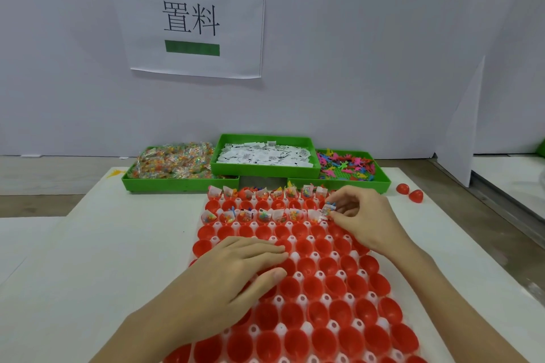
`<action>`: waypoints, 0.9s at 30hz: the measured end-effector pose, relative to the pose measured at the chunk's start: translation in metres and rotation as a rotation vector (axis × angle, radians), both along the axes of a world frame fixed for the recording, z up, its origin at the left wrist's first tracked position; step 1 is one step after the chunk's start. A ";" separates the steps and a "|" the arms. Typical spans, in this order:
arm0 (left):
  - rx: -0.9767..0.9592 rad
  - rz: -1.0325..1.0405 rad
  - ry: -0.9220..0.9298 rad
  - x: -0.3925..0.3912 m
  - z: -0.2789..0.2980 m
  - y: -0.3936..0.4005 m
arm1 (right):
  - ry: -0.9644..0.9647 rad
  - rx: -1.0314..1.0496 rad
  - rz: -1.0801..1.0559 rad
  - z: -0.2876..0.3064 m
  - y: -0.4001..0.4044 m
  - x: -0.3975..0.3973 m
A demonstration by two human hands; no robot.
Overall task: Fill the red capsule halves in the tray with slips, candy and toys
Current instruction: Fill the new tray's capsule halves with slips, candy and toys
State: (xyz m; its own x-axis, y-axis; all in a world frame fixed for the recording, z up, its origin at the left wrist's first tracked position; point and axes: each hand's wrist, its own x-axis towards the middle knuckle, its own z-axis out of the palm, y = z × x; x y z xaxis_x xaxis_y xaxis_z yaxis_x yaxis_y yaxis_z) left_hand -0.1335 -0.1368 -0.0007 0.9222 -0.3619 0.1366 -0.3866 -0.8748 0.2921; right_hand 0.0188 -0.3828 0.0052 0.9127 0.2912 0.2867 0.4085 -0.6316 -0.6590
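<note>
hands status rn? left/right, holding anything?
Left hand: open, fingers flat on the tray of red capsule halves, holding nothing.
Right hand: pinching a small candy packet at the second filled row.

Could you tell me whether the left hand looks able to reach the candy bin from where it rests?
Probably yes: the left hand lies flat on the tray, holding nothing, and the candy bin stands open beyond with nothing between.

Red capsule halves [306, 286] in a white tray [300, 275]; green bins [265, 169] with white slips [265, 155], multicoloured candy packets [174, 160], pink, blue and yellow toys [346, 165]; white sign [191, 18], black characters, green bars.
</note>
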 end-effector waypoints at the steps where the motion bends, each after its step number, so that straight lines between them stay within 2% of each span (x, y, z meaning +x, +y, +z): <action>1: 0.005 0.000 0.002 0.000 0.000 0.000 | -0.007 -0.024 0.006 0.000 0.001 0.000; 12: 0.027 -0.001 0.004 0.002 -0.002 0.000 | -0.010 -0.181 0.082 0.004 -0.001 0.000; 16: 0.031 0.000 0.005 0.003 -0.003 0.001 | 0.000 -0.181 0.134 0.008 -0.006 0.000; 23: 0.026 -0.009 0.003 0.003 -0.003 0.001 | -0.088 -0.179 0.040 0.003 0.005 -0.002; 27: 0.015 -0.014 -0.003 0.002 -0.002 0.002 | -0.065 -0.179 -0.001 0.003 0.011 -0.002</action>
